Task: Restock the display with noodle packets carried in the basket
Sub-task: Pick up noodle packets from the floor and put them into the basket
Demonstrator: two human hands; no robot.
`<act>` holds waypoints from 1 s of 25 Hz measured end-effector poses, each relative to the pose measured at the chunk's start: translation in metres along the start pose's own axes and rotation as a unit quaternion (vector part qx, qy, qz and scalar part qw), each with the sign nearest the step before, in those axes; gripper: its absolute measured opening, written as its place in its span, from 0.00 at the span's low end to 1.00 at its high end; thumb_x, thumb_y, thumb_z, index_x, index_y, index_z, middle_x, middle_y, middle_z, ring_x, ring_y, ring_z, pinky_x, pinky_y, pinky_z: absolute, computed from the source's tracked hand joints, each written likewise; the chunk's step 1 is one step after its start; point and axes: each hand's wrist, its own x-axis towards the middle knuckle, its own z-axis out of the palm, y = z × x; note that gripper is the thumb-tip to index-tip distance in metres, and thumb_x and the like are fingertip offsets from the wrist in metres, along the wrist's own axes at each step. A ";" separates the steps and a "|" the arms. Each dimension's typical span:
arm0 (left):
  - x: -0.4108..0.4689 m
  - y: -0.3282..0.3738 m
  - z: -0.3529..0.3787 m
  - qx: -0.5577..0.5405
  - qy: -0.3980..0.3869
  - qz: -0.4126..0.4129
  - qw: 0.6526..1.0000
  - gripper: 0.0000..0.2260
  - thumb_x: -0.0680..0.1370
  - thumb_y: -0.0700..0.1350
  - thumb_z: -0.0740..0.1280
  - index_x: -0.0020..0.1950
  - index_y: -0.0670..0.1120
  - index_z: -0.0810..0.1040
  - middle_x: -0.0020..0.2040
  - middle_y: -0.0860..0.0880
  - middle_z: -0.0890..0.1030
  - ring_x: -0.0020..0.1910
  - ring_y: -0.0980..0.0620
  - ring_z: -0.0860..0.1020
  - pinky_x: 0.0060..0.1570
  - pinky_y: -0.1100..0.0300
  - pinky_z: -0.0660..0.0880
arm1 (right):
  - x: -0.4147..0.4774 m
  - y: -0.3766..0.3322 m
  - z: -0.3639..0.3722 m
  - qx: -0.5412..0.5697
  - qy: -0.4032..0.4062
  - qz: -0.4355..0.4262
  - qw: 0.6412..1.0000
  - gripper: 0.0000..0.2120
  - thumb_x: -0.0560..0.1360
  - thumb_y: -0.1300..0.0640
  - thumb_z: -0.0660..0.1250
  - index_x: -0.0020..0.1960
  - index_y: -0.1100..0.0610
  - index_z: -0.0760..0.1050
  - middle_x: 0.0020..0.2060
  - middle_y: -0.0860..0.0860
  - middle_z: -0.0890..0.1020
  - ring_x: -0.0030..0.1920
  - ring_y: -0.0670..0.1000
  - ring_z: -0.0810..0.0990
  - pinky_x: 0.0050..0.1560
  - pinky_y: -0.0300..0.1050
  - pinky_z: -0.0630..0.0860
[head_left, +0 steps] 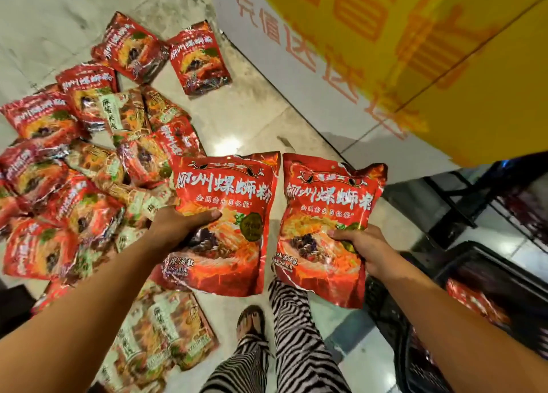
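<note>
Many crinkled red and green foil noodle packets (74, 155) lie heaped on the pale tiled floor (252, 120) at left. The left hand (178, 223) grips one glossy red packet (228, 185) in curled fingers. Beside it, the right hand (367, 250) holds a second red packet (326, 191). The black mesh basket (504, 274) stands at right. Each is probably best set flat, label up, squared to its neighbours.

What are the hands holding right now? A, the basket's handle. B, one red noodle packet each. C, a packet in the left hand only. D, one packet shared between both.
B: the left hand grips one red packet and the right hand grips a second red packet.
</note>
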 end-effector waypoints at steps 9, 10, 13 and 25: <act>-0.083 -0.092 0.018 0.076 -0.043 -0.007 0.996 0.23 0.66 0.54 0.79 0.30 0.44 0.68 0.19 0.52 0.71 0.17 0.58 0.68 0.24 0.66 0.66 | -0.095 0.141 -0.009 0.065 0.013 0.049 0.997 0.14 0.69 0.67 0.75 0.52 0.61 0.79 0.43 0.57 0.85 0.37 0.54 0.85 0.32 0.46 0.82; -0.090 -0.100 0.020 0.085 -0.056 -0.009 0.995 0.23 0.64 0.57 0.80 0.33 0.41 0.72 0.23 0.50 0.76 0.22 0.57 0.75 0.31 0.65 0.69 | -0.103 0.155 -0.011 0.065 0.018 0.052 0.996 0.15 0.68 0.67 0.76 0.53 0.61 0.80 0.44 0.56 0.85 0.38 0.55 0.85 0.35 0.48 0.82; -0.111 -0.124 0.033 0.122 -0.090 -0.024 0.988 0.27 0.57 0.62 0.80 0.32 0.43 0.71 0.24 0.49 0.73 0.21 0.55 0.72 0.38 0.59 0.70 | -0.119 0.191 -0.026 0.053 0.026 0.052 0.997 0.17 0.67 0.66 0.77 0.54 0.60 0.80 0.45 0.54 0.86 0.42 0.55 0.85 0.40 0.48 0.82; -0.215 -0.115 0.178 0.144 -0.096 0.017 0.985 0.20 0.70 0.48 0.77 0.27 0.48 0.68 0.16 0.55 0.69 0.14 0.61 0.65 0.25 0.64 0.64 | -0.128 0.252 -0.201 0.125 -0.013 0.058 0.990 0.19 0.63 0.63 0.77 0.52 0.60 0.80 0.47 0.58 0.86 0.45 0.58 0.85 0.45 0.53 0.82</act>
